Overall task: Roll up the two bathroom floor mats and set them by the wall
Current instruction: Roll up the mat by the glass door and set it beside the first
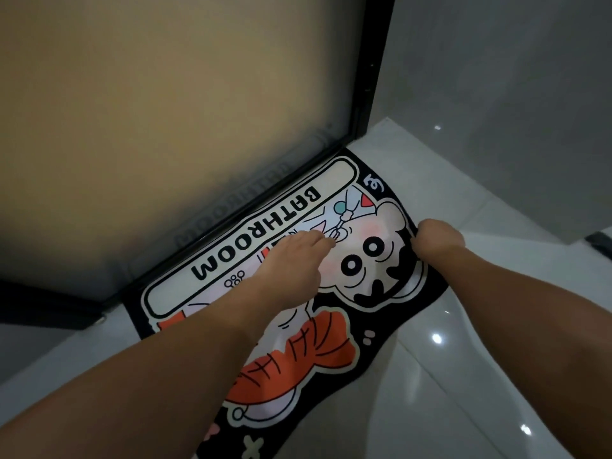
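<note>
A black bathroom mat (334, 356) with a cartoon figure, orange shapes and the word BATHROOM lies flat on the white tiled floor, its far edge against a black door frame. My left hand (294, 256) lies flat on the mat's middle, fingers stretched out. My right hand (437, 238) grips the mat's right edge with curled fingers. Only one mat is in view.
A frosted glass door (172, 120) in a black frame (367, 81) stands right behind the mat. A grey wall (503, 94) rises at the right. Glossy white floor tiles (463, 376) spread to the right and front.
</note>
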The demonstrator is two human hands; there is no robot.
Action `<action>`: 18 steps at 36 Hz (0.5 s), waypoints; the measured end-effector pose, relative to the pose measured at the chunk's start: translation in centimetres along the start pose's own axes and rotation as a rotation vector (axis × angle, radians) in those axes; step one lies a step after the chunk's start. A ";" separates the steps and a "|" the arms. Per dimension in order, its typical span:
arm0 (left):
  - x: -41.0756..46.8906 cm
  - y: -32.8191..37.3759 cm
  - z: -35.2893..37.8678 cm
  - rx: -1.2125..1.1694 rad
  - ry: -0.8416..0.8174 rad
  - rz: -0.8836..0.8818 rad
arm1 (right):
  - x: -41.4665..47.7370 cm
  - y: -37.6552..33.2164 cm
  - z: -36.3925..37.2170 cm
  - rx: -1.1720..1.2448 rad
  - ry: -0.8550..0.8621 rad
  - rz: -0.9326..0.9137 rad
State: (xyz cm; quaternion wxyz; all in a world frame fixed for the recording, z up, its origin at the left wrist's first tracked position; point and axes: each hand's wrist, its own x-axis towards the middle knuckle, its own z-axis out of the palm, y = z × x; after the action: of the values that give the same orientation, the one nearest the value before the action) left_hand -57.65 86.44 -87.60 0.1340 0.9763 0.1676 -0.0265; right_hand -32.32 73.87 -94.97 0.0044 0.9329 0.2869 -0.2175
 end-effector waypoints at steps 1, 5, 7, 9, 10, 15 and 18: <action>-0.1 0.0 -0.2 0.002 0.006 0.007 | -0.3 -0.4 -0.1 -0.004 0.005 -0.014; -0.1 0.1 -1.4 0.002 0.025 0.032 | -2.0 -1.7 -0.6 -0.002 0.038 -0.109; 0.1 0.1 -2.1 -0.002 0.035 0.046 | -3.3 -1.9 -1.9 -0.059 0.048 -0.176; 0.4 0.1 -2.8 0.003 0.064 0.064 | -4.8 -2.1 -3.8 -0.162 0.099 -0.279; 0.5 0.2 -3.2 0.001 0.072 0.064 | -5.6 -2.2 -4.8 -0.214 0.132 -0.333; 1.3 0.7 -5.4 0.072 0.223 0.142 | -10.7 -2.5 -10.1 -0.342 0.251 -0.539; 1.9 1.3 -6.6 0.106 0.271 0.151 | -14.0 -3.1 -12.3 -0.399 0.302 -0.646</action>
State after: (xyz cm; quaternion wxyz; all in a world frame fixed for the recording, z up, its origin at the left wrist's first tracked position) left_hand -55.39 87.67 -81.15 0.0601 0.9865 0.1086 0.1066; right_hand -39.34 70.61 -77.75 0.0742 0.7972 0.5991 -0.0082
